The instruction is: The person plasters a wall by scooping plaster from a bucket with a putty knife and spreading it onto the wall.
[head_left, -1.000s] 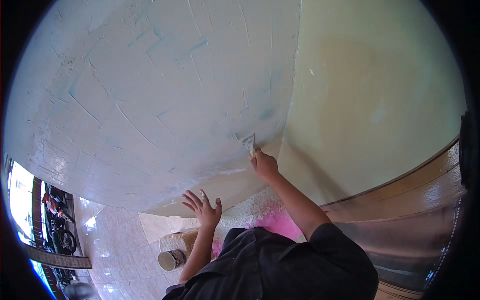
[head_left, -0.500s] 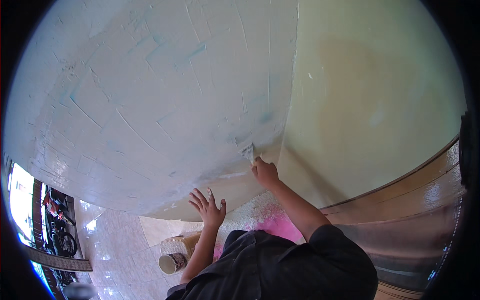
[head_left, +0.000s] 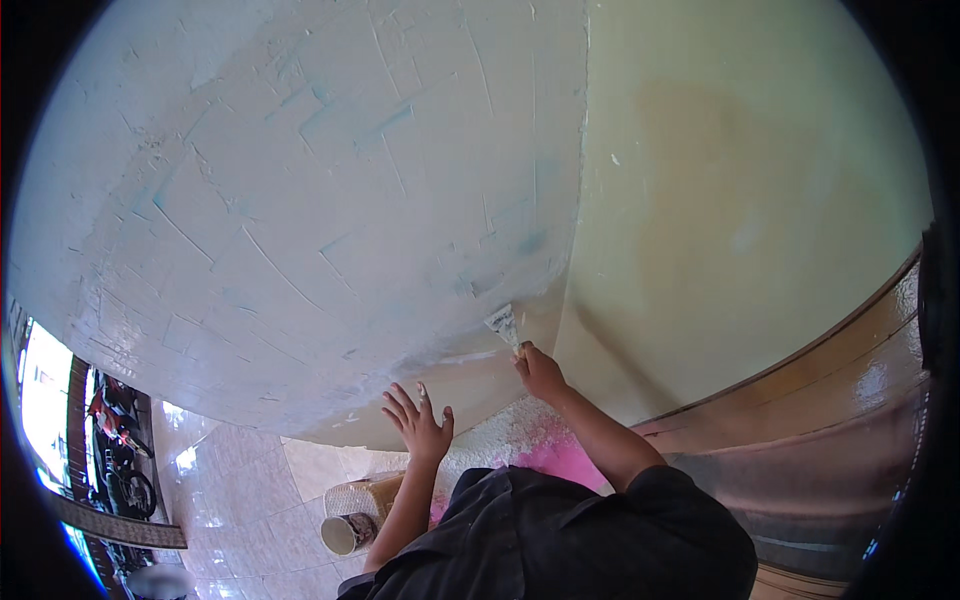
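My right hand is closed around the handle of a putty knife. The knife's flat blade, smeared with whitish paste, lies at the low part of the wall, near the inner corner. Greyish-white filler with raised ridges and bluish streaks coats this wall. My left hand is raised in front of the wall's lower edge, fingers spread, with white paste on a fingertip. It holds nothing; whether it touches the wall I cannot tell.
A pale yellow-green wall meets the coated one at the corner. Brown glossy panels stand at the right. A pail sits by a box on the tiled floor. Pink stains mark a whitish surface. Motorcycles stand far left.
My right hand and the putty knife have moved down and slightly right along the wall. My left hand stays spread in nearly the same place. The view has shifted slightly.
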### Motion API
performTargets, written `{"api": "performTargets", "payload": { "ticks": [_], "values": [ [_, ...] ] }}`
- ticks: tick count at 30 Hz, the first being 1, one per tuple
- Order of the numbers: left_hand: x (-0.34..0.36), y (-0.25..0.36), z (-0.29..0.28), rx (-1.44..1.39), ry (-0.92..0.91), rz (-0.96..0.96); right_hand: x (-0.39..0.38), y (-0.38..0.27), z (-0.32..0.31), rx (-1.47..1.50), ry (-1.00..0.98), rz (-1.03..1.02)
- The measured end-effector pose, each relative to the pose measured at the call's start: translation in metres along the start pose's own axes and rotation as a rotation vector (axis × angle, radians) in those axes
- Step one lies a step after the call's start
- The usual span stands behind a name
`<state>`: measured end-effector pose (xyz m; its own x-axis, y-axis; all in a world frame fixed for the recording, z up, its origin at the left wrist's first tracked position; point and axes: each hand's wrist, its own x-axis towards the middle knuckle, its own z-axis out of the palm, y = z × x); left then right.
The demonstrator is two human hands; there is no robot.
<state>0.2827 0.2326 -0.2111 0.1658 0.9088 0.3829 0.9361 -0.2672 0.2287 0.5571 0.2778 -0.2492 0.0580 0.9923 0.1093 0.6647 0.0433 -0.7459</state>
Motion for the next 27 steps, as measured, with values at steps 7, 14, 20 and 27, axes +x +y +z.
{"api": "performTargets", "payload": {
  "ticks": [7, 14, 20, 27],
  "values": [
    [0.004, 0.007, -0.009, 0.003, -0.008, 0.03, 0.03, -0.041, -0.036, -0.111, 0.102, -0.019],
    [0.008, 0.006, -0.017, -0.012, 0.066, 0.019, 0.004, -0.025, -0.024, 0.015, 0.156, -0.099],
    [0.009, 0.018, -0.021, -0.029, 0.071, 0.068, 0.028, -0.026, -0.03, -0.25, -0.015, 0.113],
    [0.012, 0.012, -0.026, 0.013, 0.047, 0.05, 0.01, -0.039, -0.025, 0.021, 0.199, -0.126]
  ]
}}
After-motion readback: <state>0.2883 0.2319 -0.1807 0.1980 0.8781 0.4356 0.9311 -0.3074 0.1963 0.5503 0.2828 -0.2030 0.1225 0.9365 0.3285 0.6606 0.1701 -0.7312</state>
